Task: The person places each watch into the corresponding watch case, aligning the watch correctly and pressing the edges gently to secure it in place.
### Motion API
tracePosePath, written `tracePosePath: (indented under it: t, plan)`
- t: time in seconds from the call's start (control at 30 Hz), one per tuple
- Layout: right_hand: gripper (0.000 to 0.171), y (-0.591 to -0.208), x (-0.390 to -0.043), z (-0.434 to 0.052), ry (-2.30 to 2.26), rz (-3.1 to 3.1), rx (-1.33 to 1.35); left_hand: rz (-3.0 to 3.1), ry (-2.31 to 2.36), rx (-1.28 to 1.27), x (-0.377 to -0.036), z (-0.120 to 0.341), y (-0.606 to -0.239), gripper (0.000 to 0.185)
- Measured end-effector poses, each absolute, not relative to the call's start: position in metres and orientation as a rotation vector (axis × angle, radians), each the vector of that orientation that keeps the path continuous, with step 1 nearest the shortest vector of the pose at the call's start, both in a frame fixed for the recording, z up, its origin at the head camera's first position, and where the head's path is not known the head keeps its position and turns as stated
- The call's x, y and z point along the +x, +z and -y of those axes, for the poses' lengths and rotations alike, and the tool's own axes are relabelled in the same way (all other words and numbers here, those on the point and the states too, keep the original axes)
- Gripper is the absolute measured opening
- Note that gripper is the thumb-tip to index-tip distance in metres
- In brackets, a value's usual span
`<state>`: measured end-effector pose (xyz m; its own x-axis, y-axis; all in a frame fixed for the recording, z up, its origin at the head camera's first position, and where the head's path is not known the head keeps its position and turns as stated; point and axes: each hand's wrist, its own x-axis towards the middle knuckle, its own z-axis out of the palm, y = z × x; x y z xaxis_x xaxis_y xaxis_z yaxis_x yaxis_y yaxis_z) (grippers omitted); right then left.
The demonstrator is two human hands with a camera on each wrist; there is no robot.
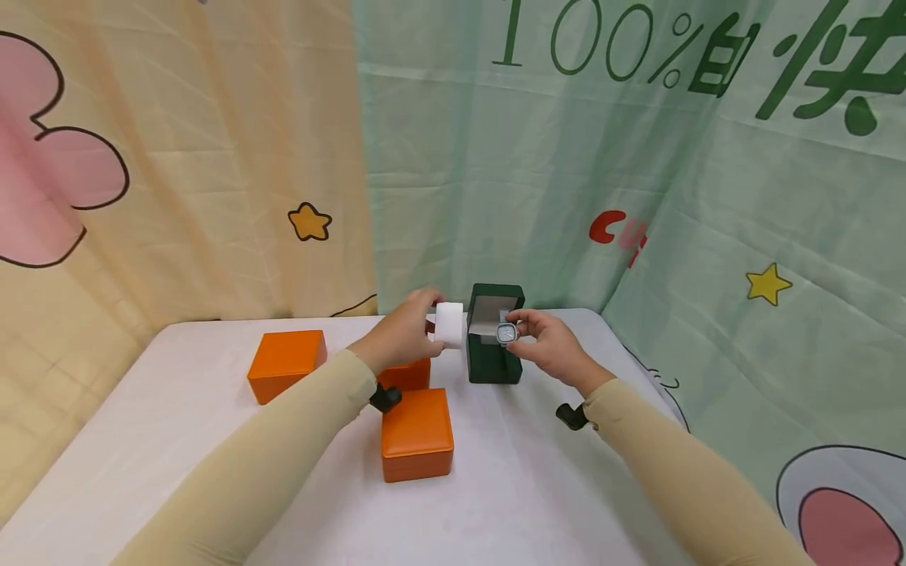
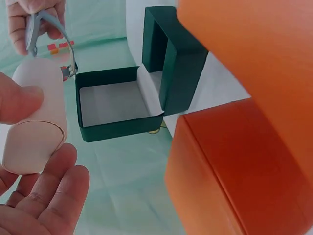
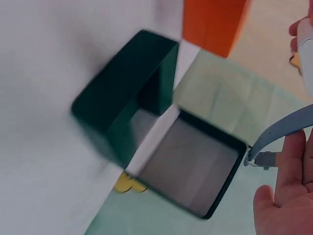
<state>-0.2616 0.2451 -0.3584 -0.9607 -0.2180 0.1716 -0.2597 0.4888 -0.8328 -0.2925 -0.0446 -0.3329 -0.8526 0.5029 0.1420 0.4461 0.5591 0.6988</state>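
Three orange boxes sit on the white table (image 1: pixel 177 440): one (image 1: pixel 286 364) off to the left, one (image 1: pixel 417 433) nearer the person, and a third (image 1: pixel 406 374) half hidden behind the left arm. There is one dark green box (image 1: pixel 495 355), standing open. I count one white cushion roll (image 1: pixel 449 324), one wristwatch (image 1: pixel 506 333), and two hands, left hand (image 1: pixel 399 334) and right hand (image 1: pixel 552 346). Two printed cloths hang behind, one yellow (image 1: pixel 184 157), one green (image 1: pixel 602 157).
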Motion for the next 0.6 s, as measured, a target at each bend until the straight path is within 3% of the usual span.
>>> tracePosePath:
  t: [0.6]
  plan:
    - [0.05, -0.346, -0.254, -0.163, 1.885, 2.481, 0.679, -2.778, 1.207, 0.817, -0.252, 0.087, -0.341, 0.073]
